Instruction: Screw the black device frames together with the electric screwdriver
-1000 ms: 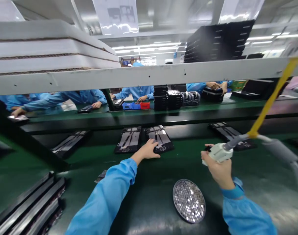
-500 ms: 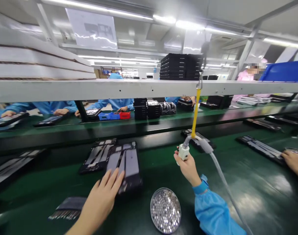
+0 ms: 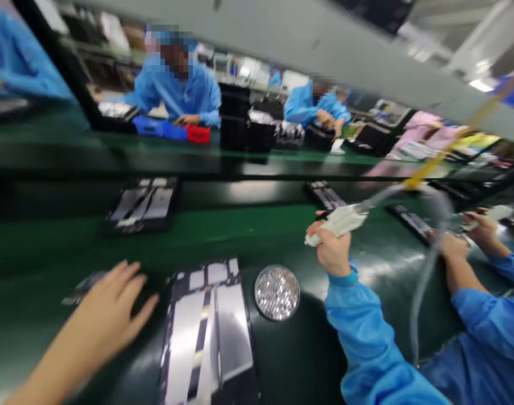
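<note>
My left hand (image 3: 107,309) is blurred and spread open over the green belt, touching nothing I can make out. A dark fixture with bright metal panels (image 3: 206,332) lies just to its right, and a small dark piece (image 3: 86,287) sits under its fingertips. My right hand (image 3: 333,250) grips a white electric screwdriver (image 3: 339,220) on a grey hose, held sideways above the belt. Below that hand is a round metal dish of small silver screws (image 3: 277,292).
The green conveyor belt (image 3: 63,242) carries another fixture (image 3: 143,205) farther up. To the right, a co-worker's hand (image 3: 480,230) holds a white tool. A yellow strap (image 3: 434,160) hangs the hose. Beyond a grey overhead beam (image 3: 307,39), co-workers in blue sit at a second belt with coloured bins.
The view has tilted and swung. My left hand has come off the fixture and moved left. The screwdriver has turned sideways in my right hand, and a co-worker's hands and sleeve now show at right.
</note>
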Demonstrator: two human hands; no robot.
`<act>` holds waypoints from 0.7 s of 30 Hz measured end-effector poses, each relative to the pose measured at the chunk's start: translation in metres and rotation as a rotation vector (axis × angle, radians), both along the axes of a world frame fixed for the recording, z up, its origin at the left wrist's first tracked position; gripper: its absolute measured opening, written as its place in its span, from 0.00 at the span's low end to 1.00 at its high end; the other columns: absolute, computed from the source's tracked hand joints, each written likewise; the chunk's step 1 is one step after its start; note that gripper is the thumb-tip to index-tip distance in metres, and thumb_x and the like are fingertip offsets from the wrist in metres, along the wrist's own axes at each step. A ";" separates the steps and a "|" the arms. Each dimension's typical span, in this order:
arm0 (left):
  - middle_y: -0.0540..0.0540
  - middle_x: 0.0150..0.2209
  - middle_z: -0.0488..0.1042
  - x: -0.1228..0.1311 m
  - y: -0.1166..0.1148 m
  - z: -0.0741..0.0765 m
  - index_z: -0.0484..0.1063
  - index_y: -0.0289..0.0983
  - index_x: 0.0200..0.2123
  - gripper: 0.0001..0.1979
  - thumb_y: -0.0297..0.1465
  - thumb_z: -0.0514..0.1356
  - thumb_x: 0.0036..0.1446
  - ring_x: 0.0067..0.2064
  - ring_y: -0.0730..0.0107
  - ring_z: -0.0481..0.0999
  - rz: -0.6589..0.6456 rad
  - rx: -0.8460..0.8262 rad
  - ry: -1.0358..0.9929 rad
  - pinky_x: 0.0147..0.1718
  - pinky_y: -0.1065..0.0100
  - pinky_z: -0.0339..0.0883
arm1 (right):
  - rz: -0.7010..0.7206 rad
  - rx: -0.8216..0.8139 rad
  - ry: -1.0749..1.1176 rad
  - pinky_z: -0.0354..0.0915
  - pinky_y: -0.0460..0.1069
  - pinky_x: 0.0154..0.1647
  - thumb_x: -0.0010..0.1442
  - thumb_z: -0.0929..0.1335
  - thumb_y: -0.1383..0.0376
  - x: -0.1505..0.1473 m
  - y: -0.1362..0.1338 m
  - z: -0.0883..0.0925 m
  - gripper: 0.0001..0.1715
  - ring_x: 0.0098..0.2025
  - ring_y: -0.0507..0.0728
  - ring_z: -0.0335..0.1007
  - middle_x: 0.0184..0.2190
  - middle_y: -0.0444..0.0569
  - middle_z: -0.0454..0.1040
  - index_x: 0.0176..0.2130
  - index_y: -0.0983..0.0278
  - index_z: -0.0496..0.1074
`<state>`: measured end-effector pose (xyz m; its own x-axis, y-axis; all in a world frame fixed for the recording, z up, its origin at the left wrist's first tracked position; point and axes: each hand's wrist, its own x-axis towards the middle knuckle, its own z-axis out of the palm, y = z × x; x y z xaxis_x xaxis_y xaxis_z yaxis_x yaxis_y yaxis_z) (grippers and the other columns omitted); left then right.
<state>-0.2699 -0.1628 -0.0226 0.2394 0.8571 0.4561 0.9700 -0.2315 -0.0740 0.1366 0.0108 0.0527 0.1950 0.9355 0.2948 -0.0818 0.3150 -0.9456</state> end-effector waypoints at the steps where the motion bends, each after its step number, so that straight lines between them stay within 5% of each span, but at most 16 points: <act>1: 0.48 0.46 0.81 -0.011 0.005 0.000 0.76 0.41 0.45 0.15 0.34 0.49 0.68 0.57 0.56 0.76 0.044 -0.062 0.000 0.58 0.52 0.68 | 0.019 -0.004 0.004 0.64 0.49 0.27 0.47 0.72 0.61 -0.001 -0.006 0.002 0.20 0.23 0.51 0.65 0.20 0.37 0.67 0.41 0.62 0.69; 7: 0.27 0.57 0.74 -0.025 0.011 -0.002 0.69 0.30 0.45 0.18 0.38 0.48 0.71 0.62 0.49 0.72 0.337 -0.219 0.008 0.56 0.56 0.69 | 0.339 -0.007 0.055 0.70 0.53 0.32 0.54 0.72 0.69 -0.026 -0.047 0.004 0.12 0.21 0.51 0.66 0.18 0.37 0.69 0.39 0.59 0.72; 21: 0.40 0.52 0.79 -0.002 0.012 0.002 0.70 0.36 0.37 0.19 0.36 0.43 0.72 0.61 0.52 0.72 0.295 -0.229 -0.037 0.62 0.44 0.63 | 0.469 -0.023 0.017 0.70 0.51 0.29 0.56 0.69 0.72 -0.065 -0.051 -0.023 0.12 0.21 0.50 0.68 0.19 0.36 0.71 0.41 0.59 0.72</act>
